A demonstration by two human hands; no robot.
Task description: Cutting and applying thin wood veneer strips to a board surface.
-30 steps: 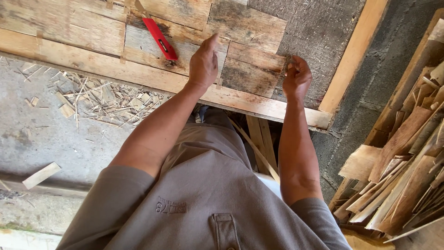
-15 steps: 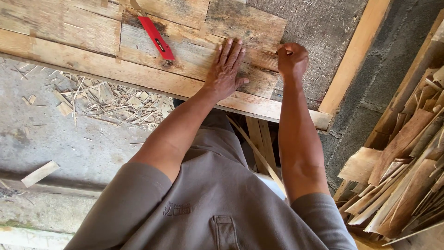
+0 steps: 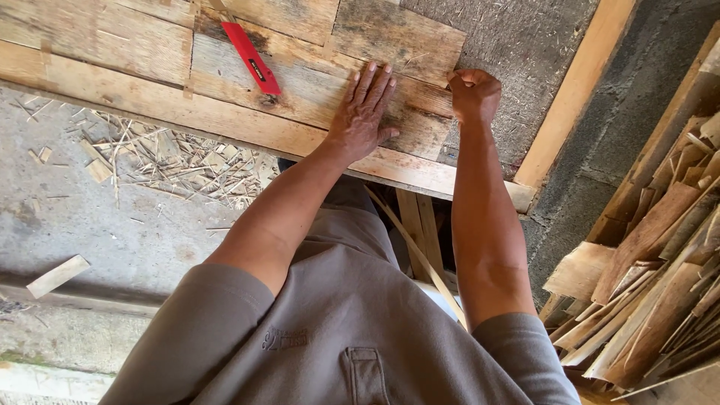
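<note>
Grey shirt fabric (image 3: 330, 352) fills the near view, both bare arms reaching away over it. Beyond, the left hand (image 3: 365, 112) lies flat, fingers spread and released, pressing a thin weathered wood sheet (image 3: 390, 90) on the workbench (image 3: 150, 97). The right hand (image 3: 474, 94) is clenched, pinching that sheet's right edge. Such a sheet is likely light, stiff, splintery and brittle, best gripped at its edges. Its long axis runs left to right. Farther off lies a red utility knife (image 3: 252, 57).

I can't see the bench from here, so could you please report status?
Left hand flat on wood sheet. Right hand fisted at its edge. Red cutter lies apart.
</note>
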